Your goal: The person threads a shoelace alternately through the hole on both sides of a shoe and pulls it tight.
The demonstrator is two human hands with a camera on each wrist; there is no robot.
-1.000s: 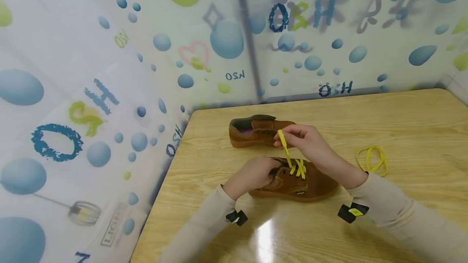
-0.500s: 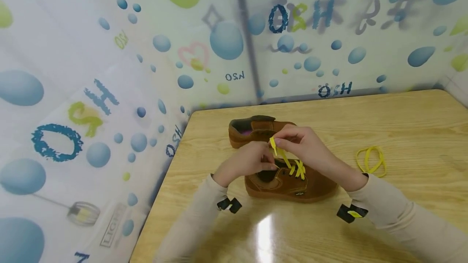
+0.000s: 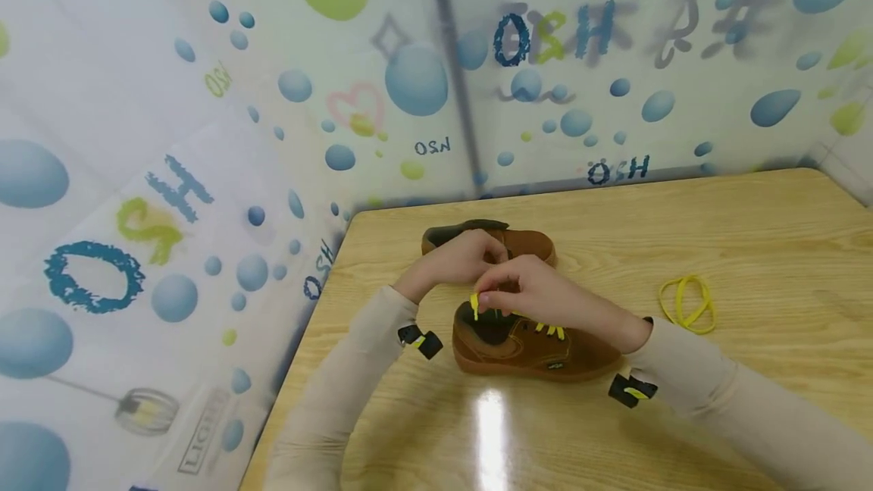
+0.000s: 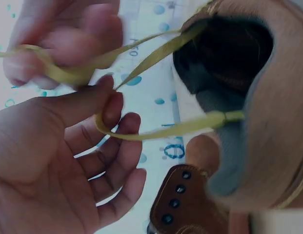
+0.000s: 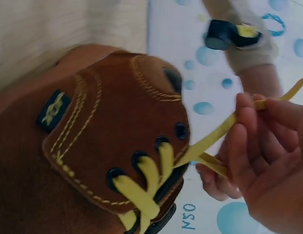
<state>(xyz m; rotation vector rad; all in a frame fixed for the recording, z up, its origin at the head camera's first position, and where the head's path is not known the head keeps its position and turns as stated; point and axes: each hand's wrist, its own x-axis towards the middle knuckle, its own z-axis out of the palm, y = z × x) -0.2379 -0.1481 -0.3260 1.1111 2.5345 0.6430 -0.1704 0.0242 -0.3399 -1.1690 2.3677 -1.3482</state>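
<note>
Yellow lace (image 3: 475, 305), threaded through the near shoe (image 3: 546, 353), runs up to the right hand (image 3: 532, 290), which pinches it near its tip, mid-frame; the left hand (image 3: 458, 258) pinches it too. Near shoe and far shoe (image 3: 535, 243) make two (both brown), with one loose lace (image 3: 679, 300) right of centre on the counter (image 3: 764, 248). Half a second ago, the left hand was lower.

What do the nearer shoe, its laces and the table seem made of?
The nearer shoe looks like brown suede or nubuck: its surface is matte. Its laces look like woven fabric, flat and bending like ribbon. The table shows glossy wood grain; solid wood or laminate, I cannot tell.
</note>
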